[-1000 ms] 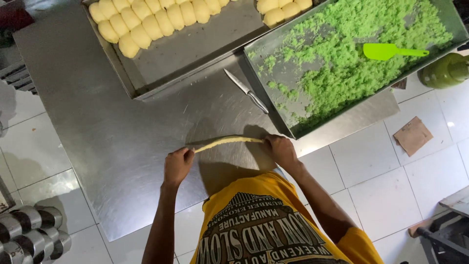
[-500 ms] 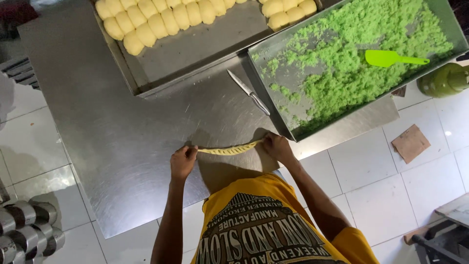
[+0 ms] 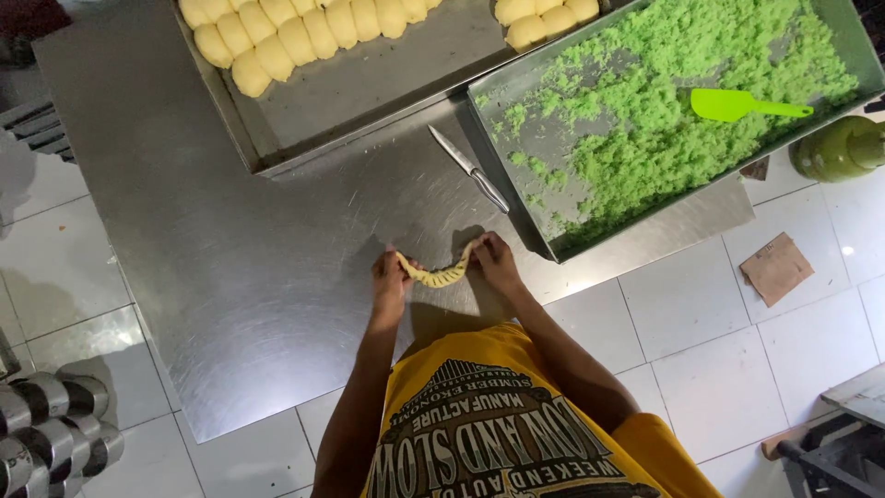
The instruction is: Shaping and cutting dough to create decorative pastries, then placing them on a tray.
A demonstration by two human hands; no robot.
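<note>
Left hand (image 3: 389, 281) pinching left end of dough rope (image 3: 435, 273), right hand (image 3: 494, 261) pinching right end. Rope sagging between, just above steel table (image 3: 230, 277). Knife (image 3: 468, 168) beyond, beside tray (image 3: 516, 221) of green crumbs.

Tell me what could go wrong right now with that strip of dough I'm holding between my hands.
The dough strip sags between the left hand and right hand, held only at its ends above the steel table, so it might stretch thin or tear. The knife lies loose beside the tray of green crumbs, close enough that a reach toward the tray could brush it.
</note>
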